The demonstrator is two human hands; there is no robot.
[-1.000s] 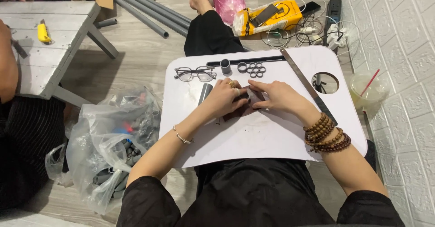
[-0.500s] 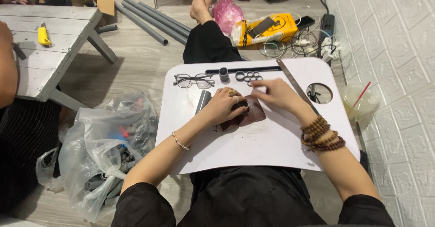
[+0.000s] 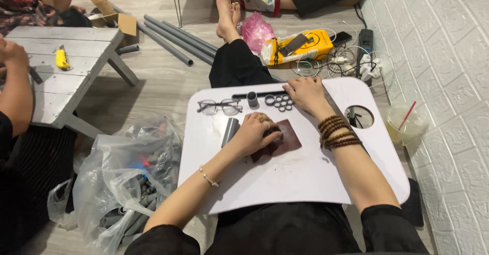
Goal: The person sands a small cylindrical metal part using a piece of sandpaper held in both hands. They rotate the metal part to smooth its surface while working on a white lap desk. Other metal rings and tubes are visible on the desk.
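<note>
Your right hand (image 3: pixel 304 93) has left the brown sheet (image 3: pixel 281 140) and now lies flat, fingers spread, holding nothing, just beside the cluster of grey rings (image 3: pixel 279 101); about seven show. Your left hand (image 3: pixel 253 134) presses the sheet onto the white surface (image 3: pixel 305 178), fingers curled over its near-left edge. One short grey tube (image 3: pixel 229 131) lies beside those fingers, its long axis pointing away from you. One pair of glasses (image 3: pixel 219 106) sits beyond it.
</note>
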